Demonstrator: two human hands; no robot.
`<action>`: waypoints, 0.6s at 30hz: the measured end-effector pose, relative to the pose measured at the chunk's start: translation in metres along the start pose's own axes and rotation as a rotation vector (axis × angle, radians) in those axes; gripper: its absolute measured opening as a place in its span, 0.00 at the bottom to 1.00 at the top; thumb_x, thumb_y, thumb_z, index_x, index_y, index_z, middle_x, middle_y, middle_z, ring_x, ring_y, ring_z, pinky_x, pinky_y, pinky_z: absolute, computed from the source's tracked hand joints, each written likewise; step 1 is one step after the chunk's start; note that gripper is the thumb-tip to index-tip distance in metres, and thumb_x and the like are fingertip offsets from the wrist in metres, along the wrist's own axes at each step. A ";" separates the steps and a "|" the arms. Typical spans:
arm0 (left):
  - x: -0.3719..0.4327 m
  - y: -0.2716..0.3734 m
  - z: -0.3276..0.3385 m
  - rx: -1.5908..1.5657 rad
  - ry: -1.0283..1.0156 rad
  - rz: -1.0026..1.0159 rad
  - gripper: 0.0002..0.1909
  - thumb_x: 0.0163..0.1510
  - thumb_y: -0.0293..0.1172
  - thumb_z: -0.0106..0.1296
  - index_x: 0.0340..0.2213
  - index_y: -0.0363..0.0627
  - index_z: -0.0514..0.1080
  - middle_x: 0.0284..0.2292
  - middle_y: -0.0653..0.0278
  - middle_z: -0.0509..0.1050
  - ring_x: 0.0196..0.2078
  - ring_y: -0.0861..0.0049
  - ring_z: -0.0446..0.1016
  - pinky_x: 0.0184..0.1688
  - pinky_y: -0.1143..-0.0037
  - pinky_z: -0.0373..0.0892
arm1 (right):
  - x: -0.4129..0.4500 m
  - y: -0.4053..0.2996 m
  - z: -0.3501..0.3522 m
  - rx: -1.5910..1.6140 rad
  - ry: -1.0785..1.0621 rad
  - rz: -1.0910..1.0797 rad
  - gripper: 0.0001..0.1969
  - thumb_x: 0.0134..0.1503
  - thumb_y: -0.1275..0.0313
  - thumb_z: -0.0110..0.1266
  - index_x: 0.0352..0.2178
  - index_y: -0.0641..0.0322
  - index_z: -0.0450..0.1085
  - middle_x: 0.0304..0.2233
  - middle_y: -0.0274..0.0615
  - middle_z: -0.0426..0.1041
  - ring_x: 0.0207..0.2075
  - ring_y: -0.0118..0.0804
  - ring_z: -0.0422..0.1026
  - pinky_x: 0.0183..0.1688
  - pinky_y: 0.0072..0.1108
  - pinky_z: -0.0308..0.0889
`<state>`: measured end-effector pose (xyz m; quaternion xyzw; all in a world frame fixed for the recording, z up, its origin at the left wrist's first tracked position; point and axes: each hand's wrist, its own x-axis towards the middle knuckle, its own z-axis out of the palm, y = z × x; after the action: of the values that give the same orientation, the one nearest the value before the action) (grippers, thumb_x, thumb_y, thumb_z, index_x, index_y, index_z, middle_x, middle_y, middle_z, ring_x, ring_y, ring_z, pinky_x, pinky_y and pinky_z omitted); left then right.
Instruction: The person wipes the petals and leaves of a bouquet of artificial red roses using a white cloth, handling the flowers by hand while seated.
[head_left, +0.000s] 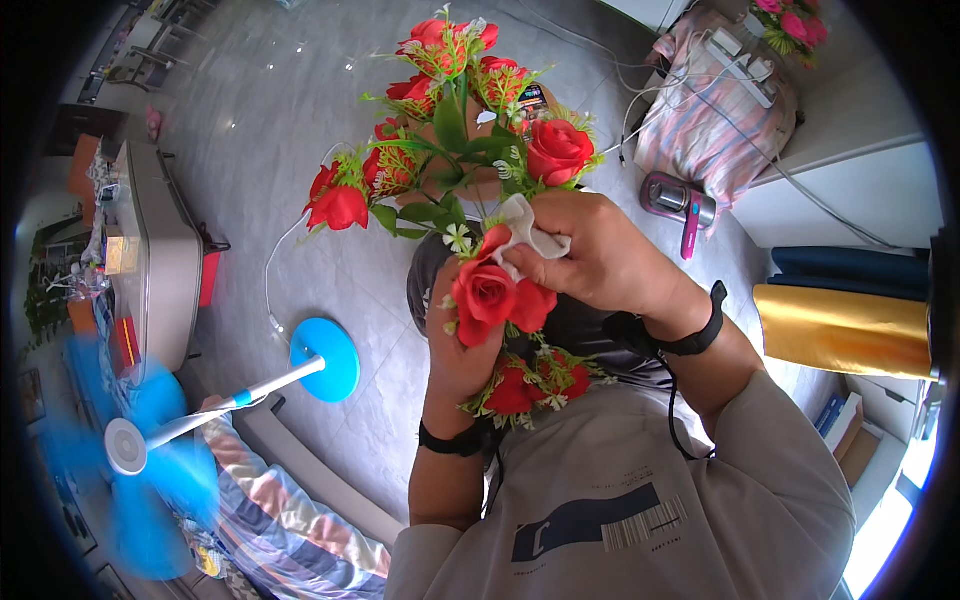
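A bunch of artificial red roses (560, 152) with green leaves and pale sprigs stands in front of me, its base hidden behind leaves and hands. My left hand (463, 337) is closed around a red rose (484, 289) from below and behind. Between the thumb and fingers of my right hand (592, 251) is a crumpled white cloth or tissue (525, 229), which touches the petals of that rose. More red blooms (517, 386) lie against my lap, under my left wrist. Both wrists wear black bands.
A blue standing fan (126, 447) with blurred blades is at the left, its round base (325, 360) on the tiled floor. A magenta handheld vacuum (679, 206) lies at the right, near a cloth-covered stool (705, 135) bearing a power strip (741, 67) and cables.
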<state>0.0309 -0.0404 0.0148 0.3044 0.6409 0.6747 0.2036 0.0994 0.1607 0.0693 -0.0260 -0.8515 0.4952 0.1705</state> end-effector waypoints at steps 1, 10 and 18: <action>-0.002 -0.001 -0.003 0.029 -0.065 -0.112 0.33 0.56 0.24 0.57 0.61 0.34 0.58 0.53 0.51 0.69 0.56 0.67 0.70 0.58 0.71 0.66 | 0.000 -0.001 0.001 0.001 -0.001 0.000 0.14 0.55 0.66 0.63 0.25 0.67 0.70 0.24 0.51 0.71 0.26 0.51 0.71 0.29 0.35 0.65; -0.002 -0.006 0.010 -0.050 0.082 -0.107 0.21 0.64 0.25 0.46 0.58 0.34 0.62 0.52 0.58 0.70 0.54 0.71 0.69 0.57 0.73 0.64 | 0.002 0.010 0.019 0.477 0.350 0.292 0.15 0.63 0.62 0.60 0.34 0.66 0.76 0.23 0.32 0.74 0.20 0.24 0.67 0.25 0.20 0.63; 0.004 -0.002 0.014 -0.256 0.087 -0.154 0.20 0.66 0.26 0.44 0.58 0.34 0.63 0.54 0.58 0.69 0.55 0.72 0.69 0.58 0.73 0.63 | 0.009 -0.008 -0.016 0.868 0.354 0.284 0.15 0.63 0.61 0.59 0.38 0.64 0.77 0.26 0.31 0.73 0.26 0.22 0.69 0.29 0.17 0.63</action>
<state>0.0371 -0.0278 0.0134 0.1965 0.5793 0.7458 0.2637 0.0974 0.1713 0.0859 -0.1522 -0.5126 0.8107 0.2384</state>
